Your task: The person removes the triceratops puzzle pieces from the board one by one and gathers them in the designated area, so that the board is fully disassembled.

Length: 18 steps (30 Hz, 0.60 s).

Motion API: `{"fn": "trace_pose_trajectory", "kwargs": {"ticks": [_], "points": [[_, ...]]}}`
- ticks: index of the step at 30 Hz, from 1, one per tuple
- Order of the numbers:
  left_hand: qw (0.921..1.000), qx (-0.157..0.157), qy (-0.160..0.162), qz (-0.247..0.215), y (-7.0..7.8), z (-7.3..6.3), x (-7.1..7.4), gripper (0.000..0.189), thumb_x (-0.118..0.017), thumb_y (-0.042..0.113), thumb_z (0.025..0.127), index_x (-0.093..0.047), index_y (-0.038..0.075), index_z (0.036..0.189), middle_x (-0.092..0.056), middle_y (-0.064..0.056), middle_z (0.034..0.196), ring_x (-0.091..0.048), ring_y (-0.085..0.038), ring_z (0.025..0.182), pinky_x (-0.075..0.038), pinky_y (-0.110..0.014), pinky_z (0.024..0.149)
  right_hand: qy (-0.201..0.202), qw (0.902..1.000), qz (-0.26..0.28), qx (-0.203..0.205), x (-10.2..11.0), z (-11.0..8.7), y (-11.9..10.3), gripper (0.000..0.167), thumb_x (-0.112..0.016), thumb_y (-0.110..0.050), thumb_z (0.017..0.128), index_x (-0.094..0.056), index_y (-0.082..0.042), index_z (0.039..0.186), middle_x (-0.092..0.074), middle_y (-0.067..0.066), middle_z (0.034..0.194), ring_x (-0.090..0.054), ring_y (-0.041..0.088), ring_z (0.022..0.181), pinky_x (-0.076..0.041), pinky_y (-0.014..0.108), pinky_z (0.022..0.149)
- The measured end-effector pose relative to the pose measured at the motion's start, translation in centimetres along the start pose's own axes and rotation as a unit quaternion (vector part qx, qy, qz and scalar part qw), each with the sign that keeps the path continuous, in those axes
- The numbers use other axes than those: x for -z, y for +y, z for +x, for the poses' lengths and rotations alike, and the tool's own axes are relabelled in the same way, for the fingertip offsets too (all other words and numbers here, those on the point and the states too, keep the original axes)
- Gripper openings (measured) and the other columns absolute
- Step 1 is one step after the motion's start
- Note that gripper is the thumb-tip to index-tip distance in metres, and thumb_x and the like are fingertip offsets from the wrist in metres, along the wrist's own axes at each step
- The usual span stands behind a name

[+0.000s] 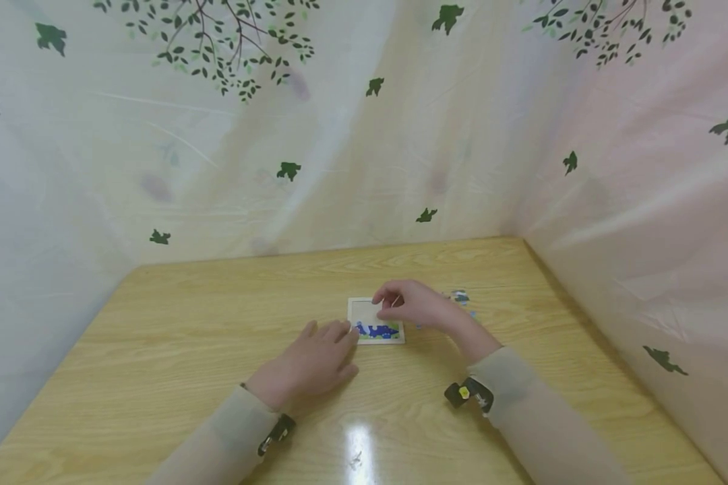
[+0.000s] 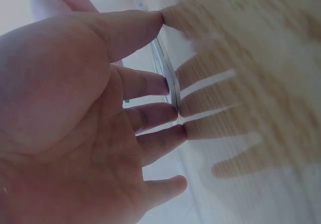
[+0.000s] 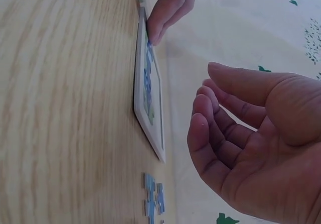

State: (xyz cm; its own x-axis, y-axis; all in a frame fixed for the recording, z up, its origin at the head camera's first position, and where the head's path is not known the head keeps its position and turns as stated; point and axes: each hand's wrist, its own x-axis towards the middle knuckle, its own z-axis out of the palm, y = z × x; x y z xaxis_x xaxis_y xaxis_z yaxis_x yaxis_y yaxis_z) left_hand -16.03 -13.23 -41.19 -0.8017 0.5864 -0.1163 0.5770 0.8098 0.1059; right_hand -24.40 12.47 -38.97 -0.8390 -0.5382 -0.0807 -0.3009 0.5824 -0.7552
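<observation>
Gripping nothing, fingers loosely spread, the left hand [image 1: 312, 358] touches the left edge of the puzzle frame [image 1: 364, 310] on my head view. Fitted pieces [image 1: 381, 331] line its lower strip; I judge the bare upper part remains. Above it the right hand [image 1: 417, 306] curves, thumb and forefinger apart, nothing visible between. Rightward, loose pieces [image 1: 460, 296] seem left to place.

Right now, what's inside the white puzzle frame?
Blue and green puzzle pieces lie along the near side of the frame, with pale backing beyond. In the head view, the right hand covers the far right part; I can't tell what's there.
</observation>
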Motion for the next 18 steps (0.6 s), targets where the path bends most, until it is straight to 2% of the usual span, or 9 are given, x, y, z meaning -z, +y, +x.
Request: {"fn": "trace_pose_trajectory", "kwargs": {"ticks": [10,18], "points": [[1.0,0.003,-0.006,-0.003,0.04,0.13,0.11,0.068,-0.056,0.046,0.115,-0.044,0.006,0.168,-0.039,-0.018,0.174,-0.036,-0.039,0.161,-0.023,-0.069,0.131,-0.018,0.9994,-0.021,-0.022,-0.38,-0.1,0.45,0.022,-0.078,-0.016,0.105,-0.077,-0.007,0.125,-0.07,0.001,0.101,-0.067,0.02,0.101,-0.058,0.034,0.086],[0.9999,0.008,-0.012,0.001,-0.01,0.24,0.07,0.068,-0.056,0.047,0.115,-0.044,0.006,0.168,-0.039,-0.017,0.175,-0.036,-0.038,0.162,-0.023,-0.069,0.132,-0.019,0.9992,-0.021,-0.027,-0.82,-0.02,0.9,0.025,-0.081,-0.015,0.102,-0.078,-0.007,0.125,-0.07,0.001,0.1,-0.067,0.019,0.1,-0.057,0.033,0.084]]}}
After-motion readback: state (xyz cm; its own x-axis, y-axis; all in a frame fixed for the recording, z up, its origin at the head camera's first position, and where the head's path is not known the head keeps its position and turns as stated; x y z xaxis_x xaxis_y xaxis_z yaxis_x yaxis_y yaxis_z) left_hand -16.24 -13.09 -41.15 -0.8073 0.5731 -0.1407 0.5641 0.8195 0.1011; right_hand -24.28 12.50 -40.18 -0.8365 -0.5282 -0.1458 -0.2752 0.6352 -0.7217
